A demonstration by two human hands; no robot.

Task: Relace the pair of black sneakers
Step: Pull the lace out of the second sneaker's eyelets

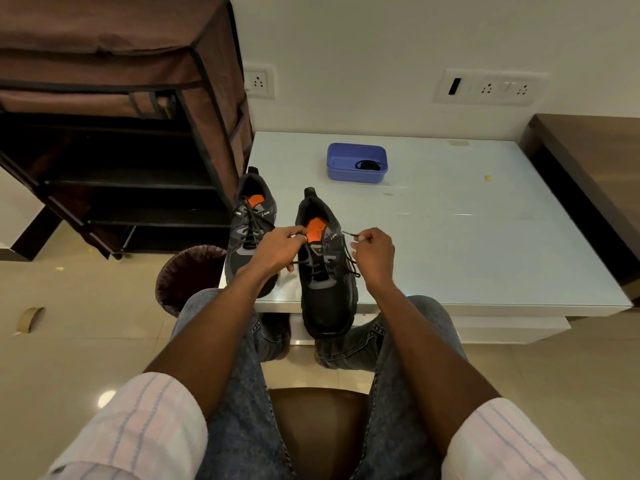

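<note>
Left hand (277,249) hides left sneaker's (247,233) toe; rack (114,109) cropped

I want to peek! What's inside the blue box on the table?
Inside the blue box lies something small, dark and coiled, maybe a shoelace. The near wall hides part of the bottom, so anything lying there can't be seen.

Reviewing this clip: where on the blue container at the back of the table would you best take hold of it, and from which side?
Grip the blue container across its two short end walls, coming from above. It sits upright and open-topped on the table, with its rim exposed and nothing close beside it. The coiled black lace lies low inside, so fingers over the rim should clear it.
</note>
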